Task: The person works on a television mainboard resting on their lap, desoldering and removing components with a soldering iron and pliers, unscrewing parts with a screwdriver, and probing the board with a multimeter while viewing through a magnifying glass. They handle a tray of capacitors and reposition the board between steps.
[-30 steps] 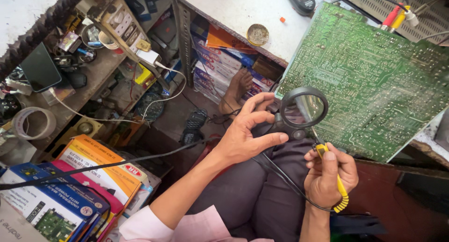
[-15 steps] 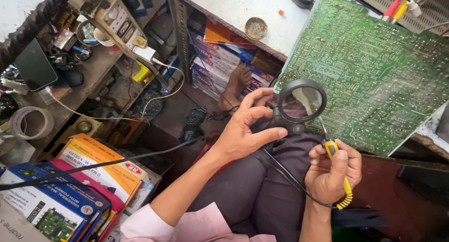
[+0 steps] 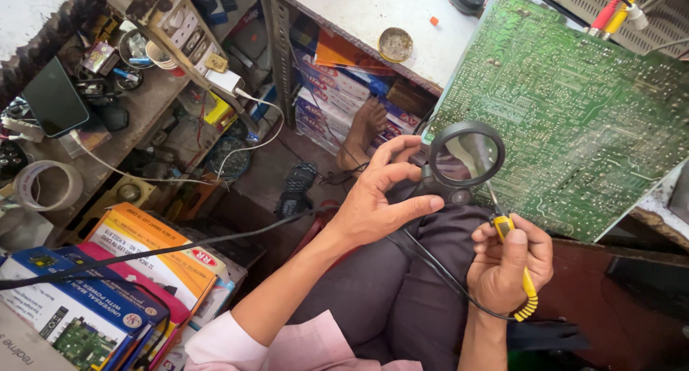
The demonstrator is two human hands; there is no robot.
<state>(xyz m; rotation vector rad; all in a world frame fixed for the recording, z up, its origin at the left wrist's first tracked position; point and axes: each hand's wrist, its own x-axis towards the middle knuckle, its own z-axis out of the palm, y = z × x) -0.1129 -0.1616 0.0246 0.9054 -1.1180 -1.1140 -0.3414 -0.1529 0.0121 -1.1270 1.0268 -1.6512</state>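
Hands have crept a little toward the board's edge since a moment ago, and the view has drifted with them; otherwise nothing has let go of anything, so the looking-over of the board goes on unbroken. The left hand (image 3: 377,199) keeps its fingers curled round the short black handle of the magnifying glass (image 3: 466,156), thumb stretched along it, the round lens held up just in front of the lower left corner of the circuit board (image 3: 574,113). The right hand (image 3: 511,263) is closed in a fist round the yellow grip of a soldering iron (image 3: 511,249), its thin tip pointing up to the board just under the lens; whether it touches, I cannot tell. A black cord (image 3: 430,260) trails from the iron across the person's lap.

The circuit board is large and green, solder side up, covered in pale tracks and tiny joints. It leans tilted against the white bench (image 3: 373,12), its lower edge over the person's knees. A small round tin (image 3: 395,44) sits on the bench nearby, and boxes (image 3: 108,285) are stacked at the left.
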